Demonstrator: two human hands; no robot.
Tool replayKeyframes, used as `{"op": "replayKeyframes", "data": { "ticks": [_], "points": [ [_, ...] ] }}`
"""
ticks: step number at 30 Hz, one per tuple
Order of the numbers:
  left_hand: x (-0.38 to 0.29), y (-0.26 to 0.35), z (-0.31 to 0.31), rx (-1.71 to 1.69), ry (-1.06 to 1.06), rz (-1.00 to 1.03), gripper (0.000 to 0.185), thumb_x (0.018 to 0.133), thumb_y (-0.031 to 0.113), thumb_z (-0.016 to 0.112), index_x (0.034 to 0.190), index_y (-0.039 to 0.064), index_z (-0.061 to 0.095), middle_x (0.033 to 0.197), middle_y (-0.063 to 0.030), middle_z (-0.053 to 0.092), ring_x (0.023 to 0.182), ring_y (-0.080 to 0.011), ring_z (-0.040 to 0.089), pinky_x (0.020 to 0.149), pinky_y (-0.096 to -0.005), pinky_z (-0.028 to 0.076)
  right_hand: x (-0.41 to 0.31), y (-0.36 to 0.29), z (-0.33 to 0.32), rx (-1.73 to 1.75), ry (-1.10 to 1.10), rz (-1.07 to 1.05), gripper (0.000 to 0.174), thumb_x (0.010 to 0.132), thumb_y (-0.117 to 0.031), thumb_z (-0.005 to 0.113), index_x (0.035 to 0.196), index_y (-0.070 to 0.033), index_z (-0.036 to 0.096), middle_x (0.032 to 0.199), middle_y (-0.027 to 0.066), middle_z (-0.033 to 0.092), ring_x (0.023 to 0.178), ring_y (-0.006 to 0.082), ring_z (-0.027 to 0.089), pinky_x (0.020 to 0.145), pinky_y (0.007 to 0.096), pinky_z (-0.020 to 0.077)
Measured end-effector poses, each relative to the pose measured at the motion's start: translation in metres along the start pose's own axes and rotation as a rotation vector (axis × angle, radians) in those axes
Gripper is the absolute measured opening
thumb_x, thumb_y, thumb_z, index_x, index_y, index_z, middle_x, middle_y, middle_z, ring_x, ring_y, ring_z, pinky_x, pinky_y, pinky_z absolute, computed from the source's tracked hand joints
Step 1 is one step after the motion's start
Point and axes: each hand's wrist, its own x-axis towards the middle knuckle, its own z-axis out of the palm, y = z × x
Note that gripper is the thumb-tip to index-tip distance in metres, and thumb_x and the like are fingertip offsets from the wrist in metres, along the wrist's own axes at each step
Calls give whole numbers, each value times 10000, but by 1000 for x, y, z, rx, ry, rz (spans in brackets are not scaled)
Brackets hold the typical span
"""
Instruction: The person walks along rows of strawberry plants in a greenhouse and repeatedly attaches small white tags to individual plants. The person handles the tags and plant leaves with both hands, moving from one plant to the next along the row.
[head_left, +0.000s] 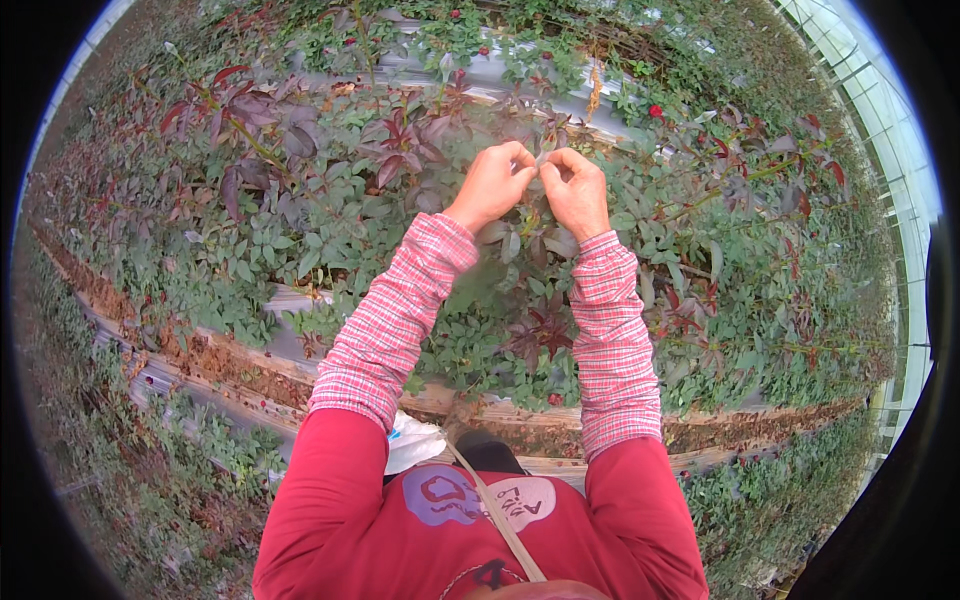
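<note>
My left hand (491, 181) and my right hand (579, 191) meet over the plants, thumb and forefinger of each pinched together. Between the fingertips is a thin, pale, translucent sleeve (541, 158), at the base of a rose bud (550, 141) that points away from me. The fingers partly hide the sleeve, and its exact material is too small to tell. Dark leaves on a rose stem (537, 244) show below my hands. Further rose buds stand in similar pale covers, one cover (446, 66) straight ahead and another (705, 116) to the right.
Rose bushes (405, 146) with reddish shoots surround my hands. Plastic mulch film (495, 64) covers the beds. A soil furrow (232, 371) with fallen petals runs before my feet. At my waist hangs a white bag (415, 442). Greenhouse sheeting (892, 150) rises on the right.
</note>
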Motion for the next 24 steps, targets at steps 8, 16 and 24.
{"op": "replayKeyframes", "data": {
  "ticks": [8,16,24],
  "points": [
    [0,-5,7,36,12,84,154,898,96,749,941,-38,687,768,-77,689,671,-100,590,626,-321,510,4,6,-1,107,21,40,143,928,-116,701,949,24,715,804,-30,676,728,38,572,653,242,480],
    [-1,1,5,47,27,18,168,895,115,743,946,-37,692,762,-99,693,649,-131,604,622,-336,509,8,18,-6,126,-47,35,179,955,-119,698,1019,45,732,830,-3,700,758,55,608,682,247,498],
    [1,0,9,86,59,109,171,895,116,747,944,-39,691,754,-103,694,648,-134,607,619,-343,509,10,13,-7,335,-112,63,199,962,-115,685,1086,40,701,860,9,714,757,55,623,666,238,492]
  ]
}}
